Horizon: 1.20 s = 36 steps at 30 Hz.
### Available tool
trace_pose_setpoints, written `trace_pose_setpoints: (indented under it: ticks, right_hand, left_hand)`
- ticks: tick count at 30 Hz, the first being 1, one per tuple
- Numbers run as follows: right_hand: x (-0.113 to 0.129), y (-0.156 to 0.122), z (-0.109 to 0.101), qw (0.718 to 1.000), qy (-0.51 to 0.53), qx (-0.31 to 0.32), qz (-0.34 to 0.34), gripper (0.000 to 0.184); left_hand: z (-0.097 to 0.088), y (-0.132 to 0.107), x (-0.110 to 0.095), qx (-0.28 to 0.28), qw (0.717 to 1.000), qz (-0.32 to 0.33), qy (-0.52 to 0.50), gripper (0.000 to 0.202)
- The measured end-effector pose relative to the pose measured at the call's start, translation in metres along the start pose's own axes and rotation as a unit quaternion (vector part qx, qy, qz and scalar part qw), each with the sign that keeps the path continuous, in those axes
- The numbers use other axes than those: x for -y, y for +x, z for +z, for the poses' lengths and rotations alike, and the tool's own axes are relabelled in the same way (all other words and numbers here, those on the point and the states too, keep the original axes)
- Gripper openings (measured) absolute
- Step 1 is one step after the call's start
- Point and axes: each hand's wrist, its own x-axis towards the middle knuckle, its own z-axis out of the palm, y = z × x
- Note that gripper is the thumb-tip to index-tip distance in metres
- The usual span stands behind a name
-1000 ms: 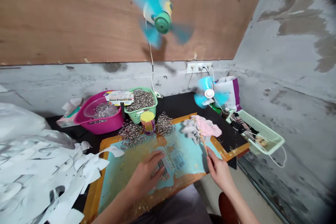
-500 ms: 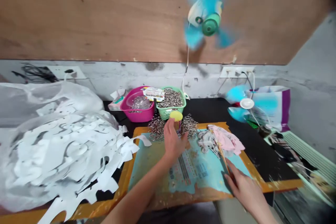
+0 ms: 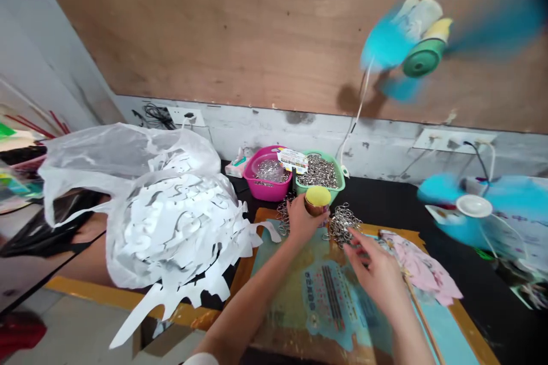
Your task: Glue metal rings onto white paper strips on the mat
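Your left hand is wrapped around the yellow-topped can, in front of the green basket; your right hand, fingers parted, hovers near the loose rings. The stick lies beside your right forearm. Those rings lie heaped, so nothing looks finished.

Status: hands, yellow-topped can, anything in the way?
Left hand around yellow-topped can. Right hand open by metal-pieces pile, contact unclear. Second metal pile left of can, may crowd left hand.
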Motion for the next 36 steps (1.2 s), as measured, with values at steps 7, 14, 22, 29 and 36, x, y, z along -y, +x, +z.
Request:
trace_pose_setpoints:
  ticks: [7,14,22,29,36]
  right_hand:
    - [0.007,0.040,0.047,0.996,0.064,0.055,-0.021,0.042]
    - [0.061,0.108,0.121,0.986,0.075,0.030,-0.143,0.047]
    - [0.106,0.158,0.171,0.982,-0.097,0.052,-0.152,0.060]
    - [0.093,0.150,0.187,0.973,-0.016,0.022,-0.228,0.049]
    - [0.089,0.145,0.201,0.965,0.039,-0.051,-0.255,0.039]
  left_hand:
    - [-0.090,0.032,0.045,-0.051,0.998,-0.009,0.039,0.061]
    - [-0.095,0.036,0.111,-0.027,0.997,-0.076,-0.005,0.052]
    - [-0.092,0.036,0.126,-0.011,0.998,-0.047,-0.030,0.049]
    - [-0.086,0.023,0.121,-0.041,0.999,-0.033,0.004,0.049]
    - [-0.087,0.027,0.116,-0.033,0.996,-0.057,0.063,0.030]
